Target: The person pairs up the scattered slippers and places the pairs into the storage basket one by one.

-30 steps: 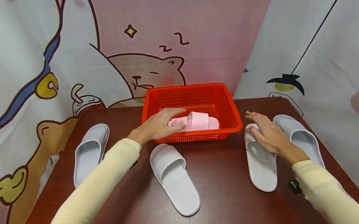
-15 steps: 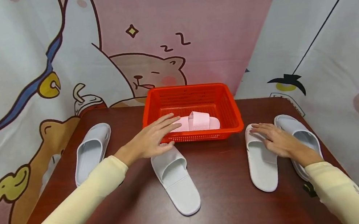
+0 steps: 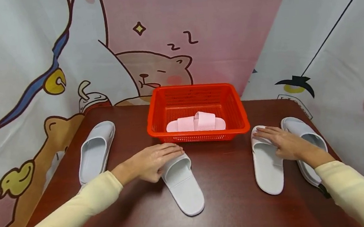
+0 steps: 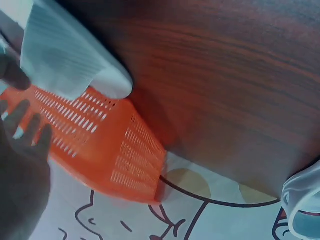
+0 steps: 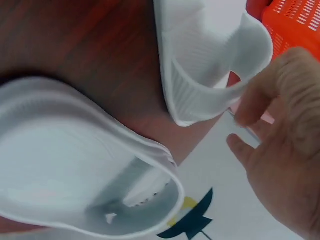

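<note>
A white open-toe slipper [image 3: 188, 196] lies in the middle of the table, its toe end towards the basket. My left hand [image 3: 152, 162] is over its strap end, fingers across the toe and thumb on the left side. In the left wrist view, fingers and thumb stand apart beside the slipper strap [image 4: 55, 55]. On the right, my right hand [image 3: 286, 142] reaches over the strap of another white slipper [image 3: 269, 172]. The right wrist view has bent, separated fingers right at that slipper's strap edge [image 5: 200, 102].
A red plastic basket [image 3: 199, 136] with a pink slipper [image 3: 204, 121] inside stands at the back. Pale grey closed-toe slippers lie near the table's sides, one at the left [image 3: 97, 152] and one at the right [image 3: 298, 127]. A cartoon-printed curtain [image 3: 220, 31] hangs behind the brown table [image 3: 230, 197].
My left hand has come back from over the basket, down onto the toe end of the middle slipper. The right hand has shifted slightly right and flattened over the right slipper's strap.
</note>
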Demonstrator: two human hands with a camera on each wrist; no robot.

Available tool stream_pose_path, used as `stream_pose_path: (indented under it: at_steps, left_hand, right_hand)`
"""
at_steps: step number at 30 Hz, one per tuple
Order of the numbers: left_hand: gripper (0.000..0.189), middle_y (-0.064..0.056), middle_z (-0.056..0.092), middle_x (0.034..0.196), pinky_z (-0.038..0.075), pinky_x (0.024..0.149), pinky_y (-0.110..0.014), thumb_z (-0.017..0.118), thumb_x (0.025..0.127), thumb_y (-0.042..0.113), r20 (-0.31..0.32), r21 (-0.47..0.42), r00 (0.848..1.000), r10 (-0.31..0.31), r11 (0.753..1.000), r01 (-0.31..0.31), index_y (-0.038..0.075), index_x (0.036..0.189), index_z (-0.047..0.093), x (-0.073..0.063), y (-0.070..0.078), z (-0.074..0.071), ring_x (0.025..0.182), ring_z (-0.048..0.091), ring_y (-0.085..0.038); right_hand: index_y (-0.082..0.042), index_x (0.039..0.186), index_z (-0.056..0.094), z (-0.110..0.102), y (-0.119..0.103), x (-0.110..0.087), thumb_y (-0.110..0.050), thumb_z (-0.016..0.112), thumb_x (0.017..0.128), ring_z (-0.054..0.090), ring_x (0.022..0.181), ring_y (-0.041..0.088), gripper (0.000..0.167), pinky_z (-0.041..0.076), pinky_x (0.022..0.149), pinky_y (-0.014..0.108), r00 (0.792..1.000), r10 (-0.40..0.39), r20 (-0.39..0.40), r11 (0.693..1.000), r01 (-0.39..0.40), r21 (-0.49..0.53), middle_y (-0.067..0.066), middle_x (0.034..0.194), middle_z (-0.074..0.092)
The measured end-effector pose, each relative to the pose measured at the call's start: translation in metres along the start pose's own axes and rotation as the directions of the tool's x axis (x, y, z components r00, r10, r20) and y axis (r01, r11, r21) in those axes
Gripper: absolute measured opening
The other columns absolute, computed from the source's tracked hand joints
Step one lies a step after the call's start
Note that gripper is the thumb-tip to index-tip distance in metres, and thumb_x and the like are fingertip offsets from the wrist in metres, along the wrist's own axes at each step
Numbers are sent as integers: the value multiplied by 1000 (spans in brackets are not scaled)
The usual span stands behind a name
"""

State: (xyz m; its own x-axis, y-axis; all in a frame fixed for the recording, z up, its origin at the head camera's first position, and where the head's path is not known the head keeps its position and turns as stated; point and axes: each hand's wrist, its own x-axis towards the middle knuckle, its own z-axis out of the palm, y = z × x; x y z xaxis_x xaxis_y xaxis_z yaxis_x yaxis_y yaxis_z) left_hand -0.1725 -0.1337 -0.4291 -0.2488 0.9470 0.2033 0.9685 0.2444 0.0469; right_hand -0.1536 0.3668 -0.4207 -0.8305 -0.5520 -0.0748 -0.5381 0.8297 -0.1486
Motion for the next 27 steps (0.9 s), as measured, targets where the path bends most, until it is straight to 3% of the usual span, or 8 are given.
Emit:
stream_pose_path:
  at_steps: [5, 8, 12, 19, 22, 27]
  left_hand:
    - [105, -12, 34, 161, 20, 120, -40, 81, 62, 10, 141, 3, 988, -64, 998, 64, 4, 156, 36, -3, 0, 11, 148, 29, -33]
    - [113, -12, 29, 163, 18, 120, -40, 82, 59, 8, 193, 0, 976, -99, 995, 101, 7, 159, 31, -2, 0, 15, 149, 24, -34]
    - [121, -15, 28, 164, 18, 120, -41, 87, 57, 7, 220, 9, 969, -113, 994, 113, 9, 161, 27, 1, 0, 16, 149, 25, -37]
    - [123, -14, 27, 164, 18, 120, -43, 90, 58, 7, 268, 18, 957, -112, 994, 112, 10, 162, 24, 6, 1, 19, 149, 26, -35]
    - [121, -13, 29, 163, 19, 120, -43, 90, 59, 6, 272, 31, 956, -111, 994, 106, 11, 161, 25, 8, 0, 19, 148, 28, -34]
    - [115, -13, 35, 160, 22, 119, -43, 90, 60, 7, 248, 75, 964, -93, 994, 76, 9, 159, 31, 9, -3, 20, 146, 33, -33]
  right_hand:
    - [-11, 149, 48, -3, 1, -3, 12, 91, 58, 38, 136, 51, 103, 39, 99, 69, 999, -26, 22, 992, 28, -126, 23, 153, 42]
    - [-15, 151, 46, -1, 4, -3, 9, 94, 56, 37, 137, 50, 109, 36, 102, 69, 999, -19, 49, 974, 29, -224, 20, 154, 42]
    - [-17, 153, 42, 3, 9, -1, 9, 93, 55, 38, 138, 48, 114, 34, 104, 69, 995, -66, 73, 936, 87, -342, 18, 155, 42]
    - [-17, 151, 40, 12, 22, 3, 17, 88, 51, 44, 136, 44, 116, 40, 102, 65, 964, -259, 50, 857, 254, -447, 18, 153, 44]
    - [-16, 151, 40, 14, 26, 4, 17, 88, 52, 45, 135, 44, 115, 42, 100, 64, 956, -286, 59, 846, 281, -453, 19, 152, 44]
    - [-17, 151, 42, 13, 30, 4, 14, 89, 54, 45, 134, 44, 112, 42, 101, 64, 958, -270, 93, 862, 284, -420, 20, 153, 43]
